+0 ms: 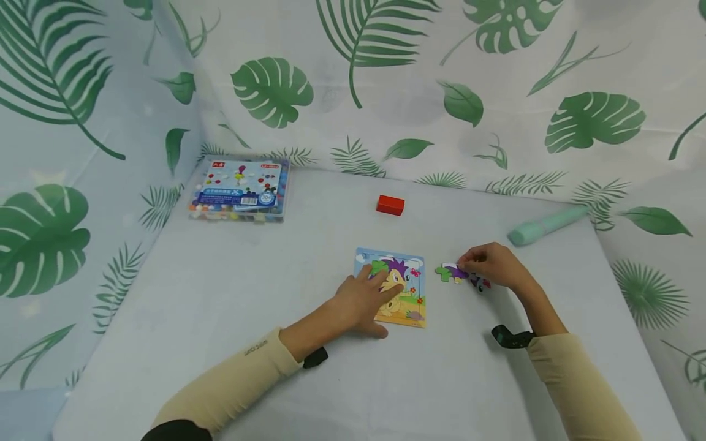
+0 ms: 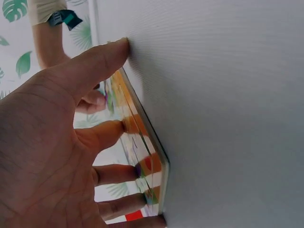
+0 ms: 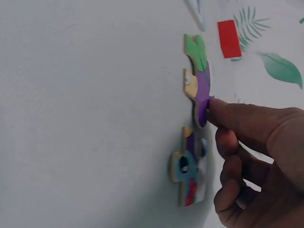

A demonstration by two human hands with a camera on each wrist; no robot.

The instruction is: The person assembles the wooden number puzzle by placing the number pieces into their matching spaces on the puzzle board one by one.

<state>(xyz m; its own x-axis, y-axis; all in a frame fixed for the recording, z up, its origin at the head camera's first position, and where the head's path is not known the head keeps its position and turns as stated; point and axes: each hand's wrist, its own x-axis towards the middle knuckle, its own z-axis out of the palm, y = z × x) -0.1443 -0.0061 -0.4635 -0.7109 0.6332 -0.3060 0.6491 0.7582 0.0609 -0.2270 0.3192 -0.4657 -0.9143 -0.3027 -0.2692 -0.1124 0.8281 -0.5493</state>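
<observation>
A square cartoon puzzle board lies on the white table. My left hand rests on it from the left, fingers spread over the picture; in the left wrist view the thumb lies at the board's near edge. To the board's right, my right hand pinches the purple end of a green-and-purple puzzle piece with its fingertips. Close beside that one, a second puzzle piece, with blue, purple and red on it, appears under the curled fingers; part of it is hidden in the head view.
Behind the board sits a red block. A clear box of colourful parts lies at the back left. Toward the back right is a mint-green cylindrical object. Leaf-printed cloth stands around the table's back and sides.
</observation>
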